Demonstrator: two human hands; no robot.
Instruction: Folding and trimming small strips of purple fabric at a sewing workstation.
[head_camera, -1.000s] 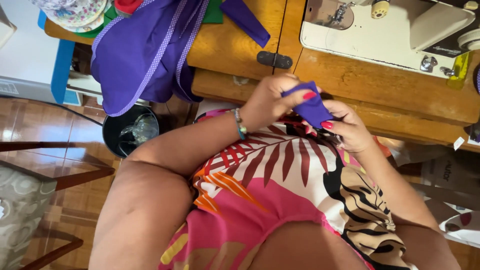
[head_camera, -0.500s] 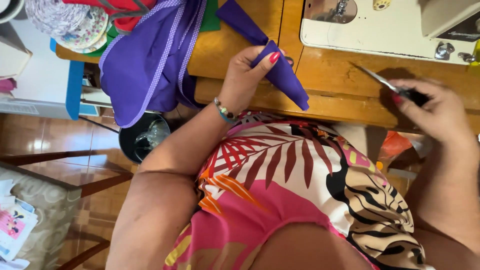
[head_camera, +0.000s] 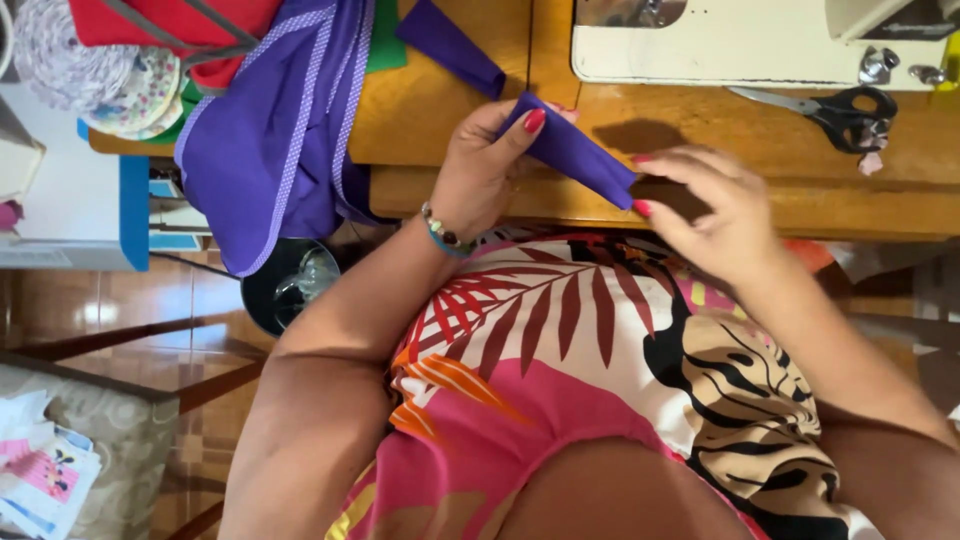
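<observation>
**Operator:** Position of the purple fabric strip (head_camera: 575, 150)?

**Inspector:** Strip is held above the front edge of the wooden desk (head_camera: 450, 110), between both hands. Its long axis runs diagonally, from upper left down to lower right.

**Operator:** Hand states?

**Inspector:** Left hand (head_camera: 485, 165) is clenched on the upper-left end, thumb pressed on top of the cloth. Right hand (head_camera: 715, 215) pinches the lower-right end between fingertips; the remaining fingers are spread loosely. Each hand is at its own end, so neither is nearer to the strip as a whole.

**Operator:** Material?

**Inspector:** Plain woven cloth, matte, folded flat into a narrow band with one crisp long edge. A second purple strip (head_camera: 450, 45) lies on the desk just beyond the left hand.

**Operator:** Surroundings?

**Inspector:** Black-handled scissors (head_camera: 830, 108) lie on the desk, well apart to the right, blades pointing left. The cream base of a sewing machine (head_camera: 720, 45) sits behind them. A purple garment with dotted trim (head_camera: 275, 140) hangs over the left desk edge. Rolls of patterned trim (head_camera: 95, 75) rest at the far left.
</observation>
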